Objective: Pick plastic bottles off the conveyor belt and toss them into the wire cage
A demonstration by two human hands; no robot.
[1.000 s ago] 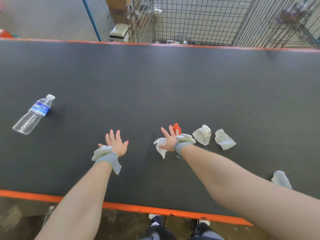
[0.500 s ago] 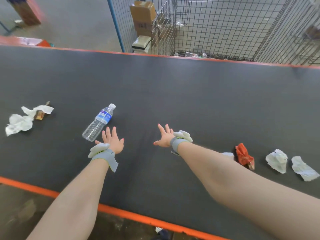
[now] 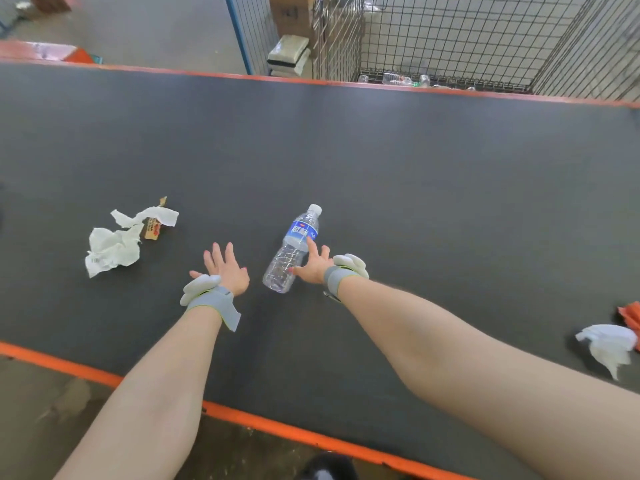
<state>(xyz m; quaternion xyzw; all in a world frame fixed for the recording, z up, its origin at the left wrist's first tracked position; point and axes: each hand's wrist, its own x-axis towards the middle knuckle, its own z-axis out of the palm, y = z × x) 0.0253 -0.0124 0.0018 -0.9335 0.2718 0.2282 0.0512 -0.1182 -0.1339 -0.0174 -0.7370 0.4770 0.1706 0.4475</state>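
Observation:
A clear plastic bottle (image 3: 293, 249) with a blue label and white cap lies on the dark conveyor belt (image 3: 415, 174), cap pointing away from me. My right hand (image 3: 313, 265) touches its right side with straight spread fingers, thumb against the lower body. My left hand (image 3: 225, 268) hovers flat and open just left of the bottle, apart from it. The wire cage (image 3: 467, 36) stands beyond the belt's far edge, with several clear bottles on its floor.
Crumpled white paper with a brown wrapper (image 3: 121, 240) lies on the belt to the left. More white paper (image 3: 607, 344) and a red scrap (image 3: 632, 315) sit at the right edge. Cardboard box (image 3: 291, 12) and stacked packs (image 3: 289, 55) stand behind the belt. Orange rails border the belt.
The bottle and the litter have travelled rightward on the belt. My right hand has come against the bottle's side; my left hand now sits left of it.

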